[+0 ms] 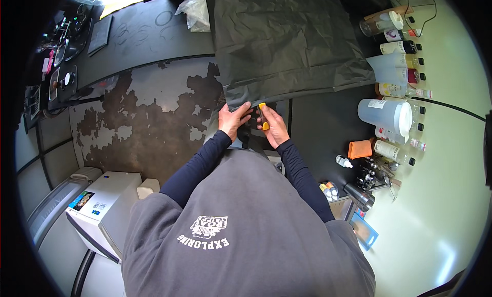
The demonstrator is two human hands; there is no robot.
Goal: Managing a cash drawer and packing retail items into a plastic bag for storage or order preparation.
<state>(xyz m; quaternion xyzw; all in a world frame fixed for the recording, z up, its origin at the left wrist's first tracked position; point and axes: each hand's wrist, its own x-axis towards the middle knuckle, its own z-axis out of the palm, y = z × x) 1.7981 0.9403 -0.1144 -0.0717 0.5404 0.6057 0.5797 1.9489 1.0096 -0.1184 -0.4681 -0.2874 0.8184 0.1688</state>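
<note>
A wrinkled black sheet (284, 47), apparently plastic, lies over the dark counter in front of me. My left hand (231, 119) is at its near edge, thumb against the edge and fingers spread. Whether they pinch the material is unclear. Just to the right, my right hand (273, 124) grips a small tool with yellow ends (263, 106), probably a utility knife, held upright close to the sheet's edge. Its blade cannot be made out. Under my hands, part of the sheet seems to hang down towards my body, half hidden by my wrists.
Several bottles (390, 151) and a lidded plastic pitcher (384, 114) line the right wall. Near them are an orange cloth (360, 149), a dropper bottle (343, 161) and a metal shaker (359, 196). The floor (150, 120) at left is worn; a white appliance (105, 208) stands behind left.
</note>
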